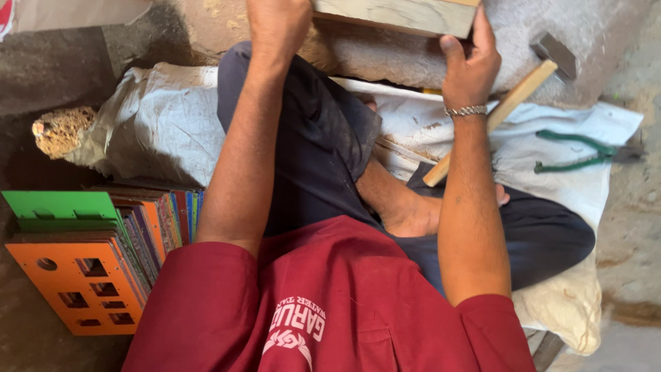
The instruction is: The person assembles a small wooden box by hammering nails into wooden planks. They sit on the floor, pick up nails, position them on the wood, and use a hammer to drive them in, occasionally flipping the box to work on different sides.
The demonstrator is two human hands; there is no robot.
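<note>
Right hand (470,65) gripped the end of a pale flat wooden board (403,14) at top edge, fingers curled over it. Left hand (277,24) on same board, fingers cut off by frame, grip can't tell. Stack of coloured plastic plates w/ cutouts (82,275) lay lower left, orange and green on top.

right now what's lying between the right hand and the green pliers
In the head view, a wooden-handled hammer lies between the right hand and the green pliers, on the white sack.
</note>
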